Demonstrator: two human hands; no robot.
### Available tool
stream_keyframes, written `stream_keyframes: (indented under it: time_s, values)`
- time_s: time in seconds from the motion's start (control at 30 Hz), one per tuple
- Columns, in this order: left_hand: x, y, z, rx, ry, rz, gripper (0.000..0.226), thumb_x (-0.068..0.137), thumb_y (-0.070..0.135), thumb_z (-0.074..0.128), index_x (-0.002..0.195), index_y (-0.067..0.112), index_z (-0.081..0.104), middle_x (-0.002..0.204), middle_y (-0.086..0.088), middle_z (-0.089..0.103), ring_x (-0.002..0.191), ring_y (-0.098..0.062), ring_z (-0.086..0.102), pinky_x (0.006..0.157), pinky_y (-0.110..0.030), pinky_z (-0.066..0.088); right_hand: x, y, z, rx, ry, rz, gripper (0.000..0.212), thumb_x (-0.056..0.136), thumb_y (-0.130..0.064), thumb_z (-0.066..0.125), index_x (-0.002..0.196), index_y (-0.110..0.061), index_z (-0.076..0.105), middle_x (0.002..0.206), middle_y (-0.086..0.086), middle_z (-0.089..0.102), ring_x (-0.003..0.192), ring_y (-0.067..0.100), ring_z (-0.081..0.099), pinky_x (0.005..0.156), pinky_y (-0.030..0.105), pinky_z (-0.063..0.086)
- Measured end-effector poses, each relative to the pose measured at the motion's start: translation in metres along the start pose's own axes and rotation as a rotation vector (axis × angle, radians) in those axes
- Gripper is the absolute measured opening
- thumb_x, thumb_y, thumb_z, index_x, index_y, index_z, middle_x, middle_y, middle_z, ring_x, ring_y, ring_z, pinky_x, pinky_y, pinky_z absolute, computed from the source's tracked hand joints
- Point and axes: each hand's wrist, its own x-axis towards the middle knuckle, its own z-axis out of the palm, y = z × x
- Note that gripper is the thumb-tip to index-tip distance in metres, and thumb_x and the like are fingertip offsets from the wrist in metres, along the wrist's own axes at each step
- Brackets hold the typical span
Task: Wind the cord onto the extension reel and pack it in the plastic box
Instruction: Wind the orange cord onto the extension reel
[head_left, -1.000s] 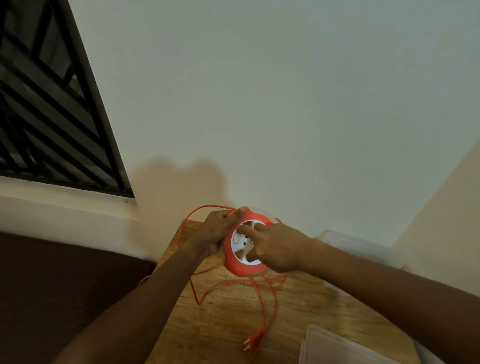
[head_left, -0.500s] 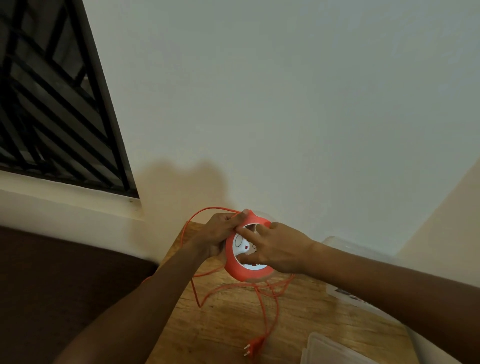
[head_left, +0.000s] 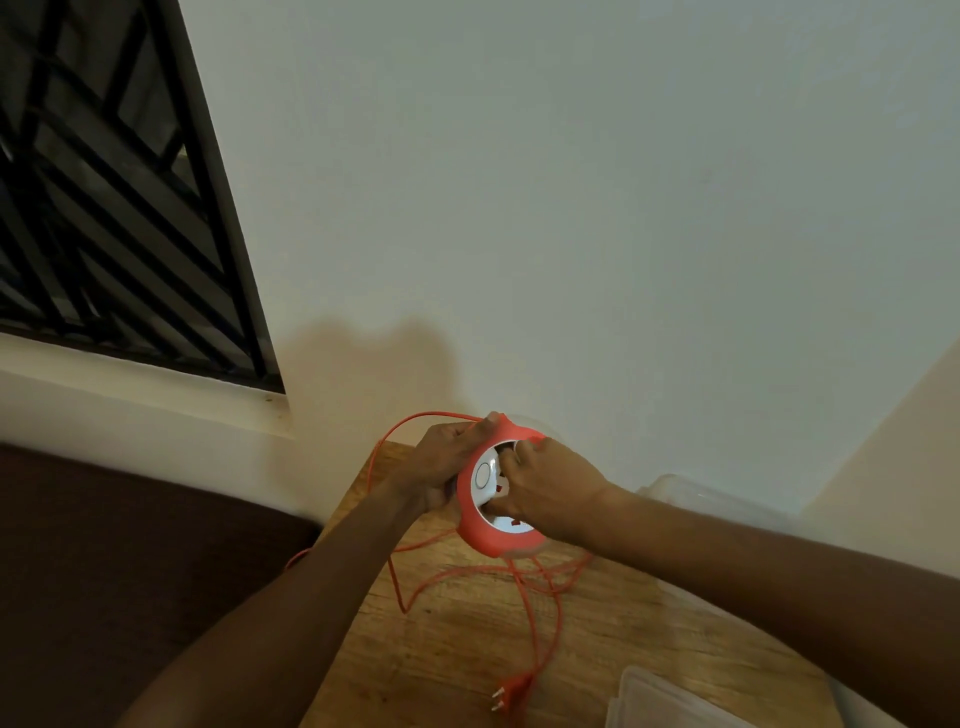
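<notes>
Reel (head_left: 491, 540) (orange rim, white socket face) is gripped at its left edge by the left hand (head_left: 441, 467), thumb curled over the top rim, and is held tilted just above the wooden table (head_left: 457, 654). Right hand (head_left: 550, 488) is laid on the white face, fingers (head_left: 511, 457) curled into its centre. Orange cord (head_left: 540, 587) is looped loose on the table below the reel, plug (head_left: 506, 693) lying near the front edge. Clear plastic box (head_left: 691, 493) is seen behind the right wrist; its lid (head_left: 660, 701) lies at lower right.
</notes>
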Motion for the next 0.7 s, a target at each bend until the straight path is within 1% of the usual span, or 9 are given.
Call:
stream_keyframes:
  time_s: [0.07, 0.1, 0.2, 0.27, 0.33, 0.43, 0.53, 0.6, 0.7]
  values:
    - [0.000, 0.001, 0.001, 0.024, -0.013, 0.008, 0.076, 0.081, 0.059, 0.067, 0.126, -0.002, 0.070, 0.124, -0.030, 0.072, 0.107, -0.046, 0.070, 0.103, -0.064, 0.054, 0.003, -0.002, 0.005, 0.004, 0.049, -0.017, 0.050, 0.095, -0.025, 0.063, 0.142, -0.027, 0.045, 0.127, 0.012, 0.062, 0.109, 0.033, 0.062, 0.089, 0.042, 0.054]
    - [0.000, 0.002, 0.001, 0.011, -0.013, 0.016, 0.073, 0.082, 0.057, 0.069, 0.124, -0.002, 0.071, 0.122, -0.029, 0.074, 0.106, -0.046, 0.071, 0.102, -0.064, 0.055, 0.003, -0.002, 0.008, 0.087, 0.065, 0.028, 0.053, 0.095, -0.025, 0.063, 0.144, -0.024, 0.043, 0.126, 0.012, 0.063, 0.106, 0.033, 0.064, 0.088, 0.043, 0.055]
    - [0.000, 0.002, 0.001, -0.132, 0.022, 0.051, 0.059, 0.090, 0.049, 0.071, 0.120, -0.002, 0.072, 0.126, -0.035, 0.070, 0.105, -0.045, 0.069, 0.101, -0.061, 0.053, 0.005, -0.001, 0.018, 0.423, 0.160, 0.386, 0.064, 0.091, -0.044, 0.056, 0.147, -0.027, 0.033, 0.114, 0.006, 0.068, 0.092, 0.029, 0.068, 0.072, 0.040, 0.057]
    - [0.001, 0.003, 0.003, -0.231, 0.090, 0.076, 0.052, 0.098, 0.042, 0.067, 0.122, -0.004, 0.070, 0.131, -0.039, 0.065, 0.106, -0.044, 0.066, 0.104, -0.064, 0.050, 0.009, 0.001, 0.021, 0.659, 0.228, 0.616, 0.062, 0.091, -0.058, 0.047, 0.146, -0.031, 0.036, 0.115, 0.000, 0.069, 0.096, 0.028, 0.067, 0.072, 0.038, 0.053]
    - [0.003, 0.002, 0.004, -0.263, 0.132, 0.090, 0.054, 0.101, 0.039, 0.065, 0.126, -0.008, 0.068, 0.130, -0.037, 0.067, 0.110, -0.048, 0.067, 0.108, -0.068, 0.047, 0.012, 0.000, 0.025, 0.777, 0.256, 0.701, 0.058, 0.094, -0.061, 0.041, 0.145, -0.033, 0.039, 0.118, -0.002, 0.068, 0.102, 0.028, 0.066, 0.074, 0.037, 0.052]
    - [0.004, 0.001, 0.003, -0.250, 0.141, 0.081, 0.055, 0.101, 0.039, 0.066, 0.128, -0.008, 0.066, 0.128, -0.035, 0.069, 0.118, -0.055, 0.065, 0.108, -0.072, 0.047, 0.009, -0.007, 0.029, 0.781, 0.228, 0.668, 0.067, 0.093, -0.061, 0.043, 0.150, -0.029, 0.029, 0.124, 0.003, 0.066, 0.103, 0.029, 0.065, 0.077, 0.039, 0.052]
    - [0.002, -0.001, 0.000, -0.249, 0.120, 0.036, 0.061, 0.095, 0.046, 0.070, 0.130, -0.005, 0.067, 0.126, -0.031, 0.072, 0.114, -0.051, 0.067, 0.107, -0.071, 0.048, 0.004, -0.009, 0.034, 0.589, 0.256, 0.618, 0.068, 0.093, -0.059, 0.044, 0.150, -0.024, 0.030, 0.119, 0.006, 0.068, 0.095, 0.029, 0.068, 0.070, 0.037, 0.053]
    - [0.001, -0.003, -0.002, -0.218, 0.100, 0.016, 0.061, 0.094, 0.048, 0.071, 0.130, -0.002, 0.069, 0.124, -0.028, 0.074, 0.114, -0.053, 0.068, 0.105, -0.071, 0.050, -0.001, -0.003, 0.033, 0.431, 0.290, 0.468, 0.057, 0.094, -0.045, 0.053, 0.143, -0.021, 0.040, 0.115, 0.008, 0.069, 0.088, 0.030, 0.070, 0.063, 0.036, 0.053]
    - [0.002, -0.006, -0.004, -0.163, 0.058, 0.016, 0.055, 0.097, 0.048, 0.069, 0.126, 0.001, 0.071, 0.118, -0.025, 0.077, 0.102, -0.046, 0.074, 0.101, -0.069, 0.054, -0.013, 0.010, 0.033, 0.301, 0.263, 0.130, 0.045, 0.082, -0.016, 0.072, 0.125, -0.020, 0.059, 0.123, 0.016, 0.060, 0.087, 0.031, 0.067, 0.053, 0.037, 0.055]
